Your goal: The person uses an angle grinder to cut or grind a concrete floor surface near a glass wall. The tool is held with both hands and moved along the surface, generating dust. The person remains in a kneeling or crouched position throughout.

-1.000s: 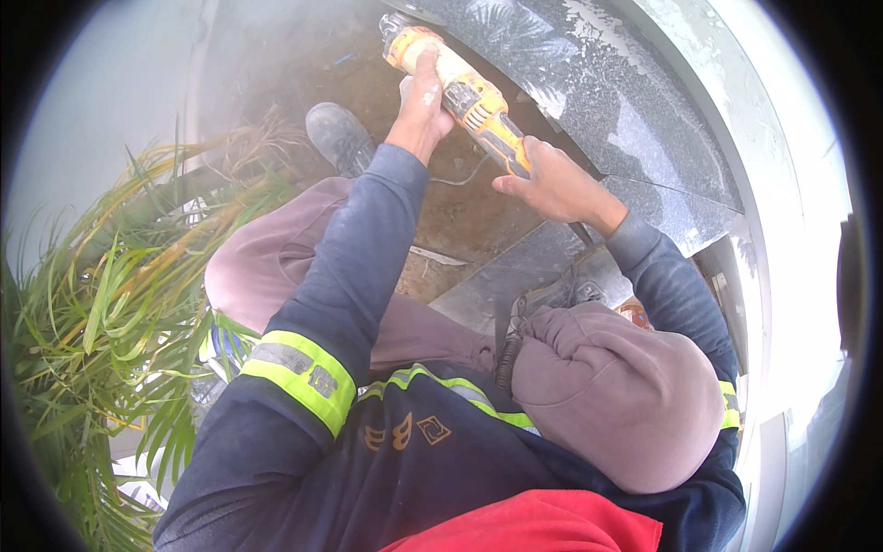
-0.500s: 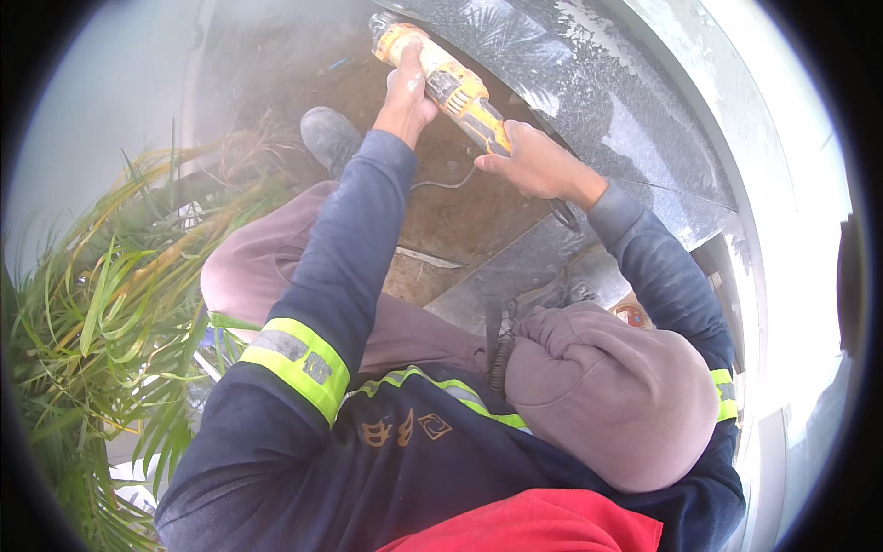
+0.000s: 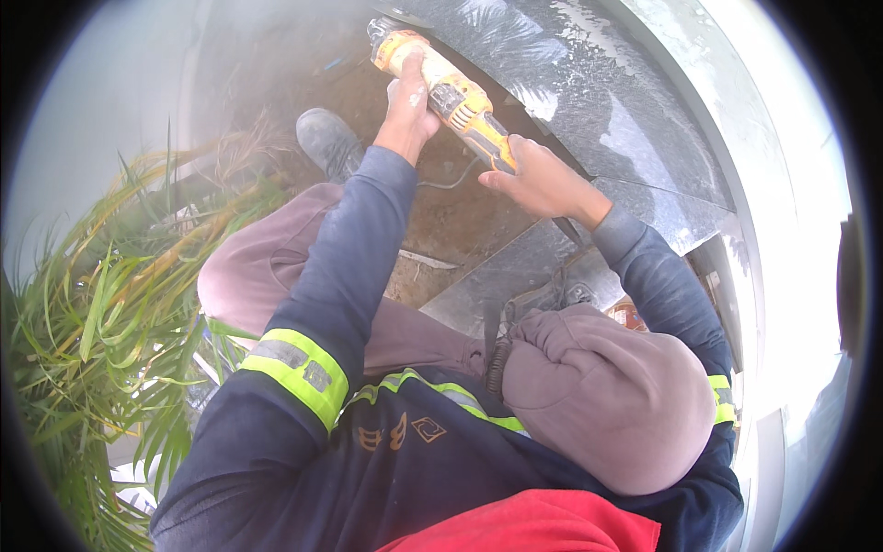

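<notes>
Both my hands are closed around a yellow and grey angle grinder [image 3: 460, 103], which slants from upper left to lower right. My left hand [image 3: 410, 106] grips its body behind the head; my right hand [image 3: 544, 177] wraps the rear handle. At the grinder's far end, part of a thin dark disc [image 3: 402, 16] shows at the edge of a dark, dusty stone slab [image 3: 589, 87]. Whether the disc touches the slab I cannot tell. A grey cord [image 3: 452, 184] lies on the ground below the tool.
Leafy green plants [image 3: 101, 340] crowd my left side. Brown soil [image 3: 432, 230] lies between my legs, with a pale sliver [image 3: 429, 260] on it. Another grey slab [image 3: 501, 276] is near my right shoe [image 3: 552, 294]. A white wall edge [image 3: 763, 138] curves along the right. Pale dust hangs at upper left.
The grinder and both hands have shifted slightly down toward me, the rear handle also a little to the right. More of the disc shows. My grip is unchanged.
</notes>
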A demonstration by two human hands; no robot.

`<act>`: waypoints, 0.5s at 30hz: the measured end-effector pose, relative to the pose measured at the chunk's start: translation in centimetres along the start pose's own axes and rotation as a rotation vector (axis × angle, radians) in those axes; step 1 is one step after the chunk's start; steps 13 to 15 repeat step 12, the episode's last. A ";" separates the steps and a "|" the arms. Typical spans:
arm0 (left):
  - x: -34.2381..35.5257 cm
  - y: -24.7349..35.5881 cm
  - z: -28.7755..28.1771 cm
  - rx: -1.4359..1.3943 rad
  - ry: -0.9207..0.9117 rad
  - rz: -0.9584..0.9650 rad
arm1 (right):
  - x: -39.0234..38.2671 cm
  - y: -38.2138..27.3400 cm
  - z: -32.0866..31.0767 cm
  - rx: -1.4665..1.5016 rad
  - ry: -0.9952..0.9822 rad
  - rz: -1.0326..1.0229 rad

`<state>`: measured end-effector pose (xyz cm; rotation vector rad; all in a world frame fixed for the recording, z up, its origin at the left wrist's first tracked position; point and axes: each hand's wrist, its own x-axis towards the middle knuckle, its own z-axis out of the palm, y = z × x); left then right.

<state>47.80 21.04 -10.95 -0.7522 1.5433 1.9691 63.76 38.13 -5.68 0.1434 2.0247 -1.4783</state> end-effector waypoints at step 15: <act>1.6 0.1 -1.1 -0.003 -0.036 -0.018 | 0.2 -0.3 -0.1 -0.001 -0.058 0.045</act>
